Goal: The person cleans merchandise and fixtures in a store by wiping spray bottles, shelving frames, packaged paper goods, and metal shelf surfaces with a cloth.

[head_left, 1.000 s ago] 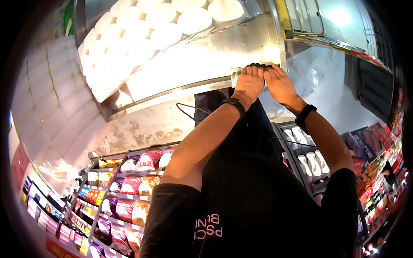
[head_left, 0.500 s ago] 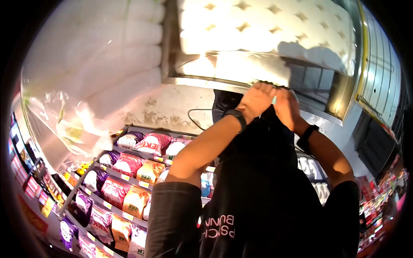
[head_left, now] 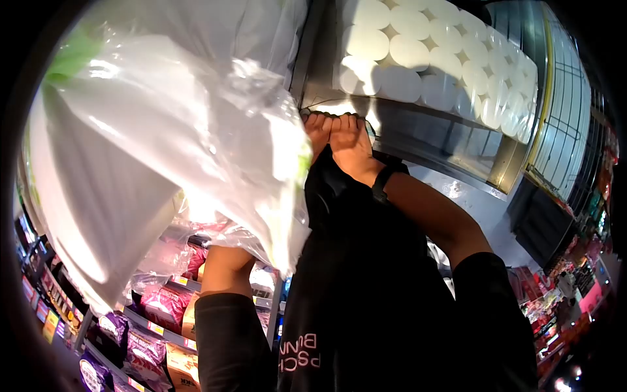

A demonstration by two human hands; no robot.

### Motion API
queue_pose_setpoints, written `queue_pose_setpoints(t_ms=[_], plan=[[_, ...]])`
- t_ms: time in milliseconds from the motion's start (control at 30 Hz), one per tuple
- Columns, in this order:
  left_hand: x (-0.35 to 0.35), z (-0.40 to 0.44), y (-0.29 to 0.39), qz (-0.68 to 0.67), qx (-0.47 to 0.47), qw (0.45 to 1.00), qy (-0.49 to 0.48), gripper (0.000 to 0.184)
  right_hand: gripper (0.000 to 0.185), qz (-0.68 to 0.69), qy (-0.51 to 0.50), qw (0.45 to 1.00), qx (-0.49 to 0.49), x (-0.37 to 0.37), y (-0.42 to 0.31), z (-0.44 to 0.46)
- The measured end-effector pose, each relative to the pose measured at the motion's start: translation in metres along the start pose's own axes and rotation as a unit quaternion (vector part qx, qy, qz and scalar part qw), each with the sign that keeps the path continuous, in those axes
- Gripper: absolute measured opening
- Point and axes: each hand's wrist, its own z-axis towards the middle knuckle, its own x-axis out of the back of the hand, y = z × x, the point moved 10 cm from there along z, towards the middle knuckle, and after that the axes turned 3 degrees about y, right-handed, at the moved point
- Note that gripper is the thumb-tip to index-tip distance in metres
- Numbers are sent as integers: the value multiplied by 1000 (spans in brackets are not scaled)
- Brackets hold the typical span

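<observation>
My left hand (head_left: 318, 132) and my right hand (head_left: 351, 141) are side by side, just below the metal frame (head_left: 444, 153). Their fingers are curled over a dark, bumpy edge, the rest of which I cannot make out. A pale, glassy bit shows beside my right fingers. Loose clear plastic around a large white bundle (head_left: 137, 98) hides my left wrist and part of that forearm. Beyond my hands, wrapped white rolls (head_left: 408, 49) lie in rows inside the metal frame.
Shelves of pink, purple and orange packets (head_left: 163, 304) stand at lower left. A wire rack (head_left: 565, 98) is at upper right, with a dark panel (head_left: 541, 222) below it. Colourful goods (head_left: 532, 294) fill the far right.
The view has shifted, and the white bundle now looms large at left, covering part of my left arm. Both hands have moved left along the metal frame, still curled and close together.
</observation>
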Motion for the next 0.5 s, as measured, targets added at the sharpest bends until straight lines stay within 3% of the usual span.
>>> queue_pose_setpoints(t_ms=[100, 167, 233, 367, 433, 467, 500], plan=[[-2, -1, 2, -24, 0, 999, -35, 31, 19, 151, 19, 987, -58, -47, 6, -15], [-23, -4, -5, 30, -15, 999, -4, 21, 14, 188, 2, 979, -85, -56, 11, -17], [-28, 4, 5, 51, 48, 990, -126, 24, 11, 193, -69, 975, -84, -41, 14, -25], [-34, 28, 82, 121, -74, 984, -111, 22, 20, 120, -7, 988, -97, 2, 66, -83], [-56, 43, 128, 130, -86, 978, -139, 29, 26, 127, 83, 980, -130, 18, 103, -128], [-66, 51, 153, 131, -128, 979, -91, 32, 37, 160, 16, 976, -150, 16, 124, -152], [-74, 56, 181, 124, -173, 976, -44, 36, 34, 183, 72, 966, -167, 28, 145, -176]])
